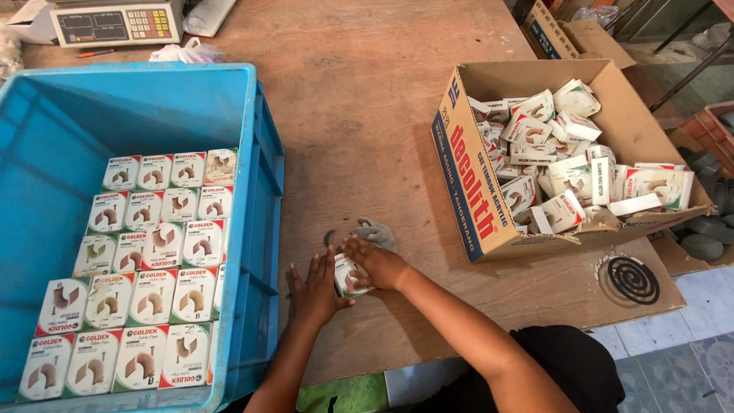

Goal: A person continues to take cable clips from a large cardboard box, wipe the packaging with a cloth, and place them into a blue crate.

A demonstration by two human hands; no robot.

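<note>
Both gripping one small white box (350, 275) near the table's (367, 115) front edge: left hand (313, 291) flat against it, right hand (376, 262) clasping its top.

free: bare wooden table (367, 115) mid | blocked: blue crate (260, 153) left, cardboard box (466, 160) right

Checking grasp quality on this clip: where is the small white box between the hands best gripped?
Probably across its two long side faces, coming from above: the small white box rests on the wooden table, left hand and right hand already flanking it, its top exposed.
</note>
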